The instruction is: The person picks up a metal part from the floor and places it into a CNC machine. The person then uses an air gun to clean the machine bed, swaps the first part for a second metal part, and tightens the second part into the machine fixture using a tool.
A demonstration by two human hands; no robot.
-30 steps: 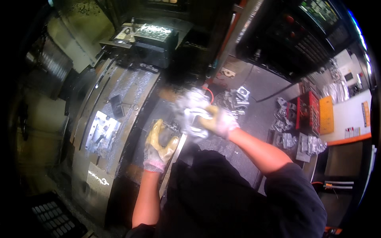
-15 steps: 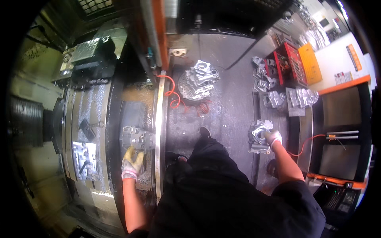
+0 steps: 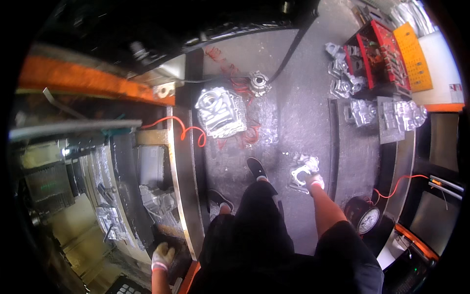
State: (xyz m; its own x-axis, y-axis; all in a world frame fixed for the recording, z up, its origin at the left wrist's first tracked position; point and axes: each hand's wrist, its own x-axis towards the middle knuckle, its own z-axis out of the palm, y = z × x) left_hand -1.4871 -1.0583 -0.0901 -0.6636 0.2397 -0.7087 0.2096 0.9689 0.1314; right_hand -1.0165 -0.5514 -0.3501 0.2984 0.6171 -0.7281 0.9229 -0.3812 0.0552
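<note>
I look straight down over a dark-clothed body. My right hand (image 3: 313,182), gloved, sits right of centre, its grip closed around a silvery metal casting (image 3: 301,171) held low above the grey floor (image 3: 293,112). My left hand (image 3: 161,256), gloved, rests at the lower left on the machine ledge (image 3: 181,196); I cannot tell whether its grip is spread or closed. A larger casting (image 3: 220,111) lies on the floor at upper centre.
</note>
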